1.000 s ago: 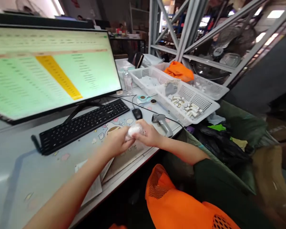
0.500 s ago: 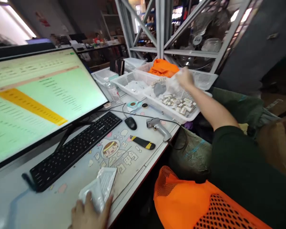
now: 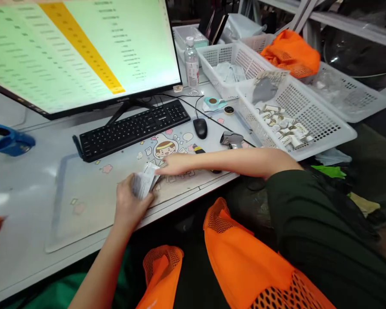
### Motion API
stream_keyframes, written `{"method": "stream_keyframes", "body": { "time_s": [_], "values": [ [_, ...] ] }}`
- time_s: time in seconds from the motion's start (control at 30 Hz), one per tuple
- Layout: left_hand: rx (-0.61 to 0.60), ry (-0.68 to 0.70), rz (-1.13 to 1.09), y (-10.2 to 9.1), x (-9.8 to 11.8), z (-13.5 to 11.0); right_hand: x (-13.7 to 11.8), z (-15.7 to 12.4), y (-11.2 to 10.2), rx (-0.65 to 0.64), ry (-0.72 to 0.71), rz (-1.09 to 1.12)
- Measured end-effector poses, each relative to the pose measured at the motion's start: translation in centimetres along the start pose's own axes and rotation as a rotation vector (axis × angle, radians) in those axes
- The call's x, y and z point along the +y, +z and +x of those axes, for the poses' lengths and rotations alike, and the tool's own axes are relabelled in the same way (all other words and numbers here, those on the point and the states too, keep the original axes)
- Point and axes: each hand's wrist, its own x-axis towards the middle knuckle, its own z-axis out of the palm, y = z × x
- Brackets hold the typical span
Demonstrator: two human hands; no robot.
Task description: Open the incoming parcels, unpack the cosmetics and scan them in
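Over the desk mat (image 3: 83,180), small silvery-white flat packets (image 3: 143,183) are held slightly raised, with print on their faces. My left hand (image 3: 130,202) wraps round their left and lower side, thumb in front. From the right, my right hand (image 3: 175,165) reaches across the mat and pinches the packets' upper right edge. Its forearm partly covers a black-and-yellow utility knife (image 3: 198,149) and a grey barcode scanner (image 3: 231,139). How many packets are in the stack I cannot tell.
Behind the mat stand a keyboard (image 3: 135,128), a mouse (image 3: 200,128) and a monitor (image 3: 83,51). A plastic bottle (image 3: 191,66) is beside white baskets (image 3: 334,133) holding small boxes (image 3: 287,131) and bags. Far left lies a blue tape dispenser (image 3: 13,141); an orange mesh vest (image 3: 291,51) sits on the baskets.
My right hand has come back from the baskets to the packets. My left hand has gone from resting on the packets to gripping them. The view has swung right and down.
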Motion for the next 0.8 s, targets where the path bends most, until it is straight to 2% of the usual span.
{"method": "stream_keyframes", "body": {
  "time_s": [0.07, 0.13, 0.17, 0.23, 0.3, 0.37, 0.43, 0.5, 0.57, 0.63, 0.67, 0.7, 0.73, 0.8],
  "values": [
    [0.097, 0.002, -0.02, 0.6, -0.3, -0.7, -1.0, 2.0, 3.4, -0.202, 0.0, 0.101],
    [0.159, 0.039, -0.006, 1.1, 0.0, -0.9, -1.8, 3.1, 5.1, -0.368, 0.036, 0.281],
    [0.178, 0.064, 0.007, 1.3, 0.3, -0.8, -2.1, 3.5, 5.6, -0.4, 0.062, 0.369],
    [0.201, 0.119, 0.03, 1.4, 1.2, 0.3, -2.6, 4.0, 5.8, -0.355, 0.1, 0.468],
    [0.232, 0.162, 0.041, 0.9, 2.1, 2.1, -2.5, 4.6, 4.8, -0.264, 0.088, 0.484],
    [0.267, 0.201, 0.039, -0.3, 2.3, 3.9, -1.7, 5.1, 1.9, -0.115, 0.1, 0.485],
    [0.315, 0.214, 0.027, -1.8, 1.5, 5.6, -0.1, 5.4, -2.9, 0.186, 0.203, 0.468],
    [0.355, 0.179, 0.023, -3.2, -0.3, 7.6, 1.8, 5.3, -8.9, 0.523, 0.334, 0.418],
    [0.341, 0.066, 0.041, -4.1, -2.8, 9.9, 3.9, 5.4, -14.3, 0.677, 0.401, 0.362],
    [0.263, -0.093, 0.073, -4.2, -5.2, 12.4, 5.8, 6.0, -17.2, 0.709, 0.453, 0.306],
    [0.215, -0.168, 0.09, -4.0, -6.2, 13.6, 6.6, 6.5, -17.2, 0.697, 0.472, 0.269],
    [0.173, -0.22, 0.108, -3.6, -7.1, 14.7, 7.3, 7.0, -16.4, 0.668, 0.483, 0.224],
    [0.133, -0.247, 0.125, -3.1, -7.7, 15.5, 7.9, 7.4, -14.9, 0.631, 0.484, 0.172],
    [0.078, -0.248, 0.154, -2.0, -8.2, 16.6, 8.6, 7.6, -10.2, 0.557, 0.466, 0.059]
  ]
}}
